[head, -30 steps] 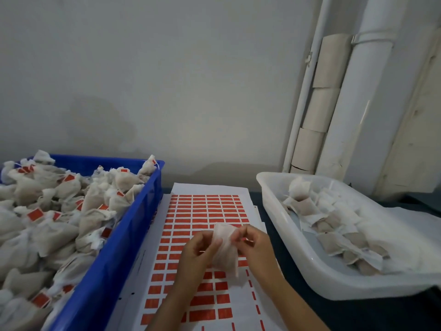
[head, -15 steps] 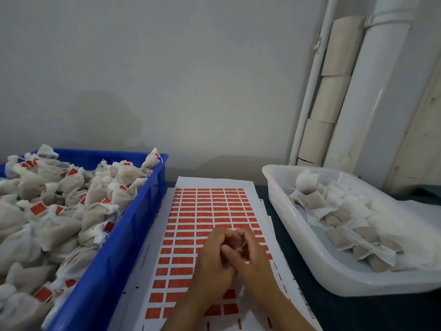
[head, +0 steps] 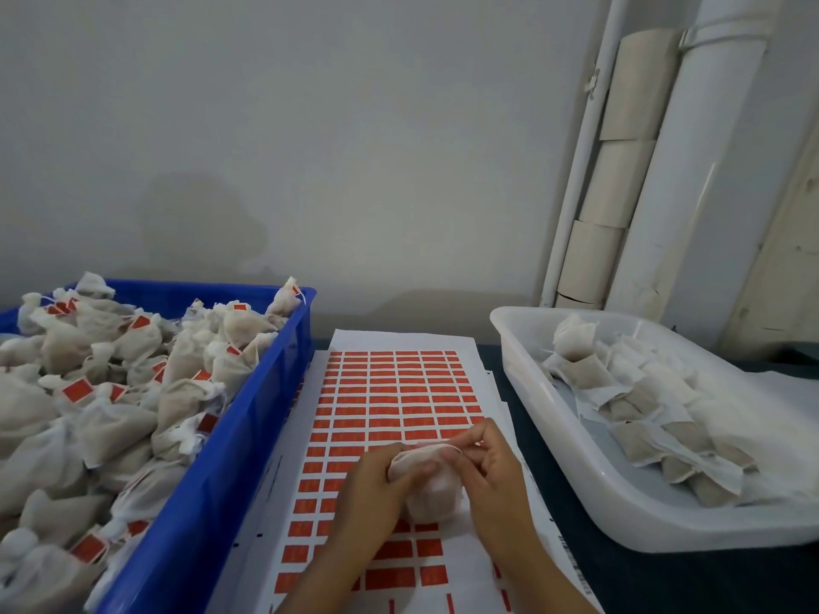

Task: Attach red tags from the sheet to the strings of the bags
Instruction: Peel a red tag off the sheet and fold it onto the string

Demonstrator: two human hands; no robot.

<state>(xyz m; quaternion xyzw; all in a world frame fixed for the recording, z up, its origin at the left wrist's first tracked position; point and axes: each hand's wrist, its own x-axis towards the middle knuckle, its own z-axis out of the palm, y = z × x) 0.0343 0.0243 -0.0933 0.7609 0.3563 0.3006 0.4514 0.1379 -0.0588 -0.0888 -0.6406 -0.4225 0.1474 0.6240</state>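
A white sheet of red tags (head: 399, 392) lies flat on the table in front of me. Just above its near half I hold one small white mesh bag (head: 432, 494) between both hands. My left hand (head: 376, 485) grips the bag's left side with thumb and fingers. My right hand (head: 487, 471) pinches the gathered top of the bag, where a thin white string runs. The bag's lower part is hidden behind my fingers.
A blue crate (head: 248, 436) on the left is heaped with bags that carry red tags. A white tray (head: 576, 471) on the right holds several untagged flat bags. White pipes (head: 691, 170) and cardboard rolls stand against the wall at the back right.
A second ago the bag hung flat between my raised fingertips. My hands then dropped and bunched it together; now the bag is rounded and its top is drawn out toward the right.
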